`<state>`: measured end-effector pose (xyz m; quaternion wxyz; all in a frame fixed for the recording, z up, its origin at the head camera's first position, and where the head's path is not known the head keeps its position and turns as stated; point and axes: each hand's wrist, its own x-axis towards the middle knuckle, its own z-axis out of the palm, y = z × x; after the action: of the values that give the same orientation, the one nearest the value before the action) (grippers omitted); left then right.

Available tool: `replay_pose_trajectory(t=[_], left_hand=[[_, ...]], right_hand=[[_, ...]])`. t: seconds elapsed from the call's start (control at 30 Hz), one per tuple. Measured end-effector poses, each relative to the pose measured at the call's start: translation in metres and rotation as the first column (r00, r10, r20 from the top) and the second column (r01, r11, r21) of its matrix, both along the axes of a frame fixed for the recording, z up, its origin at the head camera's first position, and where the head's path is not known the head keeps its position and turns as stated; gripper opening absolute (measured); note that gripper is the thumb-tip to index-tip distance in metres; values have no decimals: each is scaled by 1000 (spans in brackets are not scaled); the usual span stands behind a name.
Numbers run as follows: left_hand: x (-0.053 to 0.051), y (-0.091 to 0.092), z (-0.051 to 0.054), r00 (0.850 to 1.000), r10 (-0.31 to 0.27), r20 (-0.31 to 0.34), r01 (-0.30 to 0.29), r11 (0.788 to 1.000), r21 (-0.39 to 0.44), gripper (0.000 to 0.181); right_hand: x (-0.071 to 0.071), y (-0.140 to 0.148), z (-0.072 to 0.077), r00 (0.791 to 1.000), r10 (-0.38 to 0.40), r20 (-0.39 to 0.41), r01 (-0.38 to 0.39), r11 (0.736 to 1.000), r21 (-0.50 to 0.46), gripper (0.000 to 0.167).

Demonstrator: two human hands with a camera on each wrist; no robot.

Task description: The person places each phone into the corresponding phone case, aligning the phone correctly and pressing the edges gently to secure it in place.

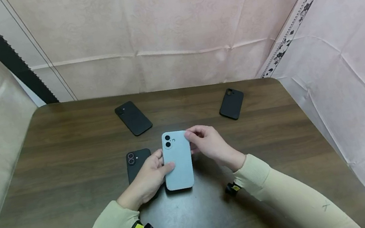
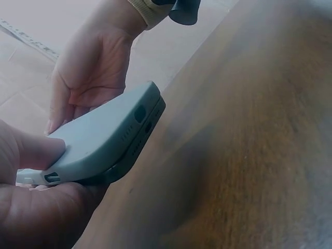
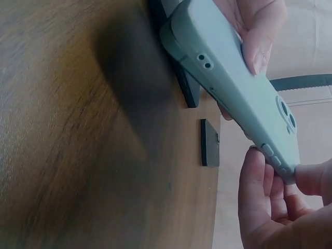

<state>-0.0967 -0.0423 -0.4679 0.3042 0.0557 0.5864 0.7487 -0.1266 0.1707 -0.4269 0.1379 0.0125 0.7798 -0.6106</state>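
Observation:
A light blue phone case [image 1: 178,163] is held up over the table, its back facing up. In the left wrist view a dark greenish phone [image 2: 134,162] sits under the case, and the two stand slightly apart at the port end. My left hand [image 1: 151,174] grips the case by its left long edge, thumb on the back. With thumb and fingers, my right hand [image 1: 211,145] pinches the upper right corner, near the side buttons seen in the right wrist view. Next to my left hand lies a dark phone [image 1: 133,167] with two camera rings, partly hidden by that hand.
Toward the back of the wooden table [image 1: 75,149] lie a black phone-shaped piece [image 1: 133,118] left of centre and another black phone-shaped piece [image 1: 231,104] on the right. Pale creased sheeting [image 1: 180,20] stands behind the table and on both sides.

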Motion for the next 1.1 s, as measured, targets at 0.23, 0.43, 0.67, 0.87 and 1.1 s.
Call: replay_pose_trajectory(t=[0.23, 0.43, 0.67, 0.87, 1.1], left_hand=[[2, 0, 1, 1000, -2, -3, 2, 1000, 1, 50], [3, 0, 4, 1000, 8, -6, -8, 1000, -13, 50], [5, -2, -3, 999, -35, 0, 35, 999, -27, 45], [7, -1, -8, 999, -48, -11, 48, 999, -6, 44], [9, -1, -5, 998, -55, -16, 55, 998, -12, 46]], right_hand=[[2, -3, 1, 1000, 11, 7, -11, 1000, 24, 21], [2, -3, 5, 1000, 9, 11, -9, 1000, 1, 22], [-2, 1, 8, 999, -41, -13, 40, 999, -15, 22], [-4, 5, 11, 999, -50, -11, 50, 999, -19, 24], [-5, 6, 13, 1000, -18, 10, 19, 999, -36, 35]])
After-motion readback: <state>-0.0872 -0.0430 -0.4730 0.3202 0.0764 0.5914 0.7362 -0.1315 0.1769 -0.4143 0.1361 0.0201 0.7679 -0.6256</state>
